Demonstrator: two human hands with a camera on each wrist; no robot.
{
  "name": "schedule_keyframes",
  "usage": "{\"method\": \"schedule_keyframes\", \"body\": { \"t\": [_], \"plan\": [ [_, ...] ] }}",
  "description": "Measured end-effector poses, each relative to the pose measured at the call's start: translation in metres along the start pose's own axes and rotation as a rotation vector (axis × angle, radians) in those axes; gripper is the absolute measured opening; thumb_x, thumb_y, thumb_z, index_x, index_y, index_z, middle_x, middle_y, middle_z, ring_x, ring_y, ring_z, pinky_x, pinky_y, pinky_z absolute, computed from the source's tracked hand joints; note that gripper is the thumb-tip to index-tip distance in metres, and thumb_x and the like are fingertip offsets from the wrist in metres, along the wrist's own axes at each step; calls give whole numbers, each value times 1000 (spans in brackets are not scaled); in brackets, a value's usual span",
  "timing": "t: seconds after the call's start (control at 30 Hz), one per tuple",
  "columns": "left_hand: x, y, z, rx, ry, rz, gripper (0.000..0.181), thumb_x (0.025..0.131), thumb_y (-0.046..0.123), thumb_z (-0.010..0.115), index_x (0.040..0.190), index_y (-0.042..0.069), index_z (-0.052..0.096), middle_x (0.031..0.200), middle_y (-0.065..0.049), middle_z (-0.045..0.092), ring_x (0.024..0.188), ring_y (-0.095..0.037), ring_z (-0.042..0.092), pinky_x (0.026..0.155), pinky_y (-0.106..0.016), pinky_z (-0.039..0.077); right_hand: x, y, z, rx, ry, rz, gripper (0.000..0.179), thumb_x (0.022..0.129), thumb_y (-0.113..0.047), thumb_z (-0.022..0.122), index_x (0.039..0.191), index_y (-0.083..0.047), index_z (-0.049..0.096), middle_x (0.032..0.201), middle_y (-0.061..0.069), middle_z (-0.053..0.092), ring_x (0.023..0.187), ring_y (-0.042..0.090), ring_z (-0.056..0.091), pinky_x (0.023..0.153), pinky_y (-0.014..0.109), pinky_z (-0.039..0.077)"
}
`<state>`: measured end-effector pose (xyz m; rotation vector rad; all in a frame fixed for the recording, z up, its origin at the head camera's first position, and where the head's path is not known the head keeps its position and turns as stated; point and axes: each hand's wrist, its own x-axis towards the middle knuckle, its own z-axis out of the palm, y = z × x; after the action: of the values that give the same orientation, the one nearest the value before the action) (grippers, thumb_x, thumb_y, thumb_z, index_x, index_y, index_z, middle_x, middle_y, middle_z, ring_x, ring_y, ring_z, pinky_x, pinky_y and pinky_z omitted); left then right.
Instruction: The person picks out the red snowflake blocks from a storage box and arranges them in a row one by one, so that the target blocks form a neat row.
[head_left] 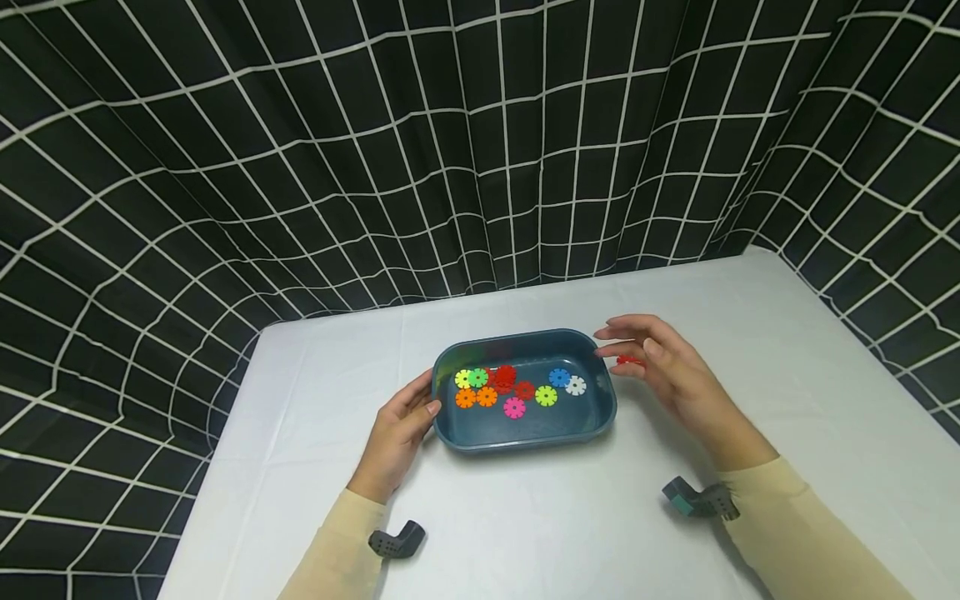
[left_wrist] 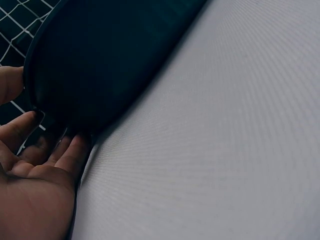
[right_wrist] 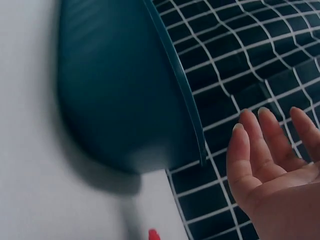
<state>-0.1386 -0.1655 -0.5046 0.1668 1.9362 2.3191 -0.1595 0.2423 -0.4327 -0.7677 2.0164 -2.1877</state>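
Observation:
A dark teal plastic tub [head_left: 517,437] sits on the white table, holding several flower-shaped plastic discs. Among these are an orange disc [head_left: 466,398], a pink disc [head_left: 514,407], a blue disc [head_left: 559,377] and a white disc [head_left: 576,385]. My left hand [head_left: 397,433] grips the tub's left end, thumb at the rim and fingers against the outer wall. Beside the right end, my right hand [head_left: 667,371] is apart from the tub in the right wrist view, its fingers loosely bent and holding nothing. A red disc [head_left: 628,361] lies on the table, partly hidden behind those fingers.
The white table [head_left: 525,517] spreads around the tub on all sides. Black curtain [head_left: 480,150] with a white grid hangs behind the table and along both sides. Each wrist carries a dark camera mount, the left mount [head_left: 397,542] and the right mount [head_left: 701,500].

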Motion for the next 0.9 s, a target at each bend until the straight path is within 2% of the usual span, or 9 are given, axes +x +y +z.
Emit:
{"method": "schedule_keyframes", "body": {
  "t": [0.2,0.4,0.53,0.77,0.9],
  "plan": [
    [0,1,1,0,1,5,58,108,3,65,162,-3,46,165,-20,46,150,-33,47,117,-34,46,4,1,13,15,-33,-30,41,115,-7,37,153,7,47,146,28,55,129,38,63,104,39,58],
    [0,0,1,7,11,-1,57,108,2,65,162,-2,46,165,-20,46,149,-33,48,116,-34,47,11,4,26,16,-70,-28,41,114,-5,37,152,4,48,145,30,55,129,41,62,105,40,58],
    [-1,0,1,4,9,1,58,108,4,67,162,-3,46,165,-20,46,150,-32,48,117,-35,46,17,7,36,-12,-75,13,40,114,-4,42,153,-3,51,146,28,55,129,40,63,105,41,59],
    [-1,1,0,5,-2,0,60,108,4,65,163,-5,42,167,-22,43,151,-34,45,117,-33,46,32,11,52,-88,-43,134,48,107,-10,68,153,-7,53,146,17,60,131,44,61,101,37,61],
    [0,2,1,10,-2,-3,58,109,0,62,163,-5,42,167,-22,42,152,-34,45,116,-33,46,43,17,62,-138,-46,159,53,103,-12,76,151,-9,54,146,15,61,132,44,60,103,37,59]
  ]
}}
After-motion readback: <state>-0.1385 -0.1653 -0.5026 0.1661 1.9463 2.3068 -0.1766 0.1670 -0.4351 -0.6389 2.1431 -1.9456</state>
